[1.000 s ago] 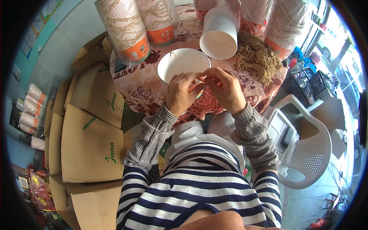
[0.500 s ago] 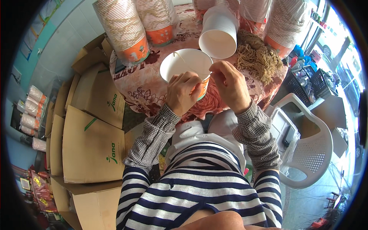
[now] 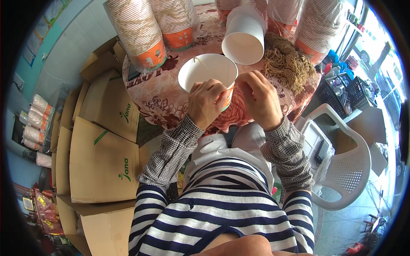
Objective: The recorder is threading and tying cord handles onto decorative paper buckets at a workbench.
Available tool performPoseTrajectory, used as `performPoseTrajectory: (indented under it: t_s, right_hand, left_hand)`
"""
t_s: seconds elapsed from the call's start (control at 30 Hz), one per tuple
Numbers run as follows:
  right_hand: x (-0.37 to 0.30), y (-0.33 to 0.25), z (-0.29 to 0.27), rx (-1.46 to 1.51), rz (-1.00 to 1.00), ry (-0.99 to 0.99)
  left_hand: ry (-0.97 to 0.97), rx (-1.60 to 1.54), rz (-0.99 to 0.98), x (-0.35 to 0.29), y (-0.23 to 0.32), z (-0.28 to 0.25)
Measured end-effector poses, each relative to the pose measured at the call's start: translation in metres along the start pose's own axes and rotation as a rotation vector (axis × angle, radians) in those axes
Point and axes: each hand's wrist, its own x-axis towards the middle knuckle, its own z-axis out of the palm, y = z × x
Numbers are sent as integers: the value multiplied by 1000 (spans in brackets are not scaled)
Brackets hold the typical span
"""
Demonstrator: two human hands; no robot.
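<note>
1. The left hand (image 3: 208, 102) grips the near rim of a white paper cup (image 3: 208, 73), fingers curled over its wall. The cup sits just above the hands, at about 12 o'clock from them, tilted so its open mouth shows.
2. The right hand (image 3: 259, 99) pinches a thin tan string (image 3: 232, 88) that runs across to the cup's rim at 3 o'clock. A short loop of the same string already shows inside the cup at 11 o'clock.
3. Judged from this, one end of the string looks fixed and the near side is being worked. Whether it is knotted, I cannot tell.
4. A pile of loose tan strings (image 3: 287, 63) lies on the floral tablecloth (image 3: 162, 100) at 2 o'clock from the hands, so plenty seems left.
5. A stack of plain white cups (image 3: 244, 36) lies on its side at 12 o'clock.
6. Sleeves of orange-based patterned cups in clear wrap (image 3: 139, 36) stand at 10 o'clock, with more along the top.
7. Flattened brown cardboard boxes (image 3: 102, 164) with a green logo lean at 8 o'clock.
8. A white plastic chair (image 3: 346, 170) stands at 4 o'clock.
</note>
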Motion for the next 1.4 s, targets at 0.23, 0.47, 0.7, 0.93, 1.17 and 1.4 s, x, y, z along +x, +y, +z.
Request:
performPoseTrajectory:
  t_s: [0.23, 0.47, 0.7, 0.93, 1.17, 1.4]
  right_hand:
    - [-3, 15, -12, -94, -40, -114]
    - [-20, 93, 17, -207, 5, -240]
    - [-33, 131, 54, 919, 627, -325]
    - [-43, 156, 54, 908, 799, -85]
    - [-49, 159, 61, 891, 773, -76]
    - [-50, 157, 63, 883, 783, -59]
  left_hand:
    - [-15, 54, 53, -5, -4, -1]
    - [-10, -10, 79, -13, -6, -11]
    - [-5, 45, 53, -21, -19, -29]
    - [129, 117, -104, -19, -63, -60]
    - [395, -940, -881, -79, -195, -49]
    - [459, -1254, -1213, -113, -211, -19]
